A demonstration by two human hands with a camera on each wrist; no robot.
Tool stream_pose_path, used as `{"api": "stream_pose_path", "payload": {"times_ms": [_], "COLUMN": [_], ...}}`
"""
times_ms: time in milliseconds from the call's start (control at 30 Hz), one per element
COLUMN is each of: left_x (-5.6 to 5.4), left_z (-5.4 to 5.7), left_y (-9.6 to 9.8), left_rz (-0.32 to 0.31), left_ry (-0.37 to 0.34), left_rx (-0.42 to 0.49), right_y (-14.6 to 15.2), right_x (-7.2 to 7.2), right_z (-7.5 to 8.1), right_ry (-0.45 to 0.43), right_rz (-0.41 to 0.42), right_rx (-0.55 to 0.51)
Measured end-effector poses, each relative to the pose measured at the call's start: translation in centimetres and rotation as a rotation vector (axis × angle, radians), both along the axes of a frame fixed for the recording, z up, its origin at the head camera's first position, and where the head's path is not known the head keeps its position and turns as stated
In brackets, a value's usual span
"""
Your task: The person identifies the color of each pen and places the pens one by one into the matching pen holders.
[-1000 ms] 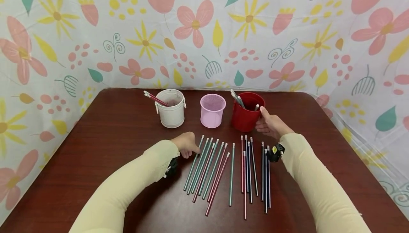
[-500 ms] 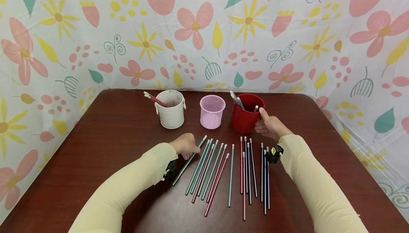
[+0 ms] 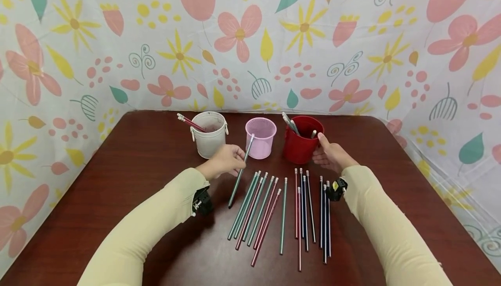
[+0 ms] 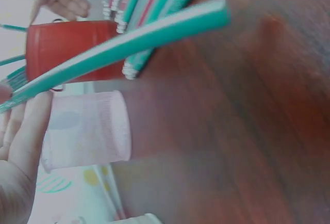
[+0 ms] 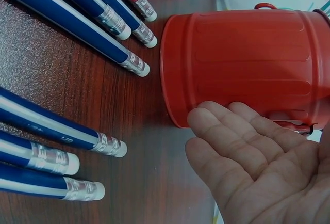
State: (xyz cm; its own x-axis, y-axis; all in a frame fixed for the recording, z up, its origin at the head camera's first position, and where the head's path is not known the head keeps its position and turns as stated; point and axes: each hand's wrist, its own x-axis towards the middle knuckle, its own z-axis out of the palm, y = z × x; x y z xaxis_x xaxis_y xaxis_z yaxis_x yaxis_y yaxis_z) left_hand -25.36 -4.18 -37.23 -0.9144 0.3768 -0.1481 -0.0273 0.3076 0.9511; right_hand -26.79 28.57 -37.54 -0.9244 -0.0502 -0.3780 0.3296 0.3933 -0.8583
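Note:
My left hand (image 3: 224, 160) pinches a green pencil (image 3: 236, 186) near its middle and holds it tilted, the eraser end up in front of the pink mesh cup (image 3: 263, 147). In the left wrist view the green pencil (image 4: 134, 46) crosses above the table, its lower end free. My right hand (image 3: 332, 153) touches the right side of the red bucket (image 3: 297, 150), thumb at the rim. The right wrist view shows its fingers (image 5: 242, 141) mostly straight against the red wall, near the small handle. Several pencils stand in the red bucket.
A white bucket (image 3: 209, 144) with red pencils (image 3: 192, 123) leaning out stands at the back left. Green and red pencils (image 3: 260, 216) lie in a loose row in front, with navy pencils (image 3: 325, 220) farther right. A floral cloth (image 3: 238, 59) hangs behind the table.
My left hand has picked the leftmost green pencil off the table and raised it toward the pink cup. The right hand stays at the red bucket.

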Motion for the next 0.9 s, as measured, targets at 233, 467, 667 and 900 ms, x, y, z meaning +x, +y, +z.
{"api": "stream_pose_path", "payload": {"times_ms": [233, 467, 667, 900], "left_x": [0.8, 0.9, 0.4, -1.2], "left_z": [3.4, 5.3, 5.3, 6.8], "left_y": [-0.7, -0.5, 0.3, 2.1], "left_rz": [0.109, 0.348, 0.519, 0.553], "left_ry": [0.035, 0.279, 0.584, 0.671], "left_rx": [0.281, 0.578, 0.633, 0.678], "right_y": [0.0, -0.1, 0.0, -0.1], "right_x": [-0.1, -0.1, 0.0, 0.0], "right_z": [-0.1, -0.1, 0.0, 0.0], "right_ry": [0.005, 0.013, 0.021, 0.020], "right_rz": [0.003, 0.000, -0.003, -0.013], "right_rx": [0.013, 0.015, 0.008, 0.007]}}
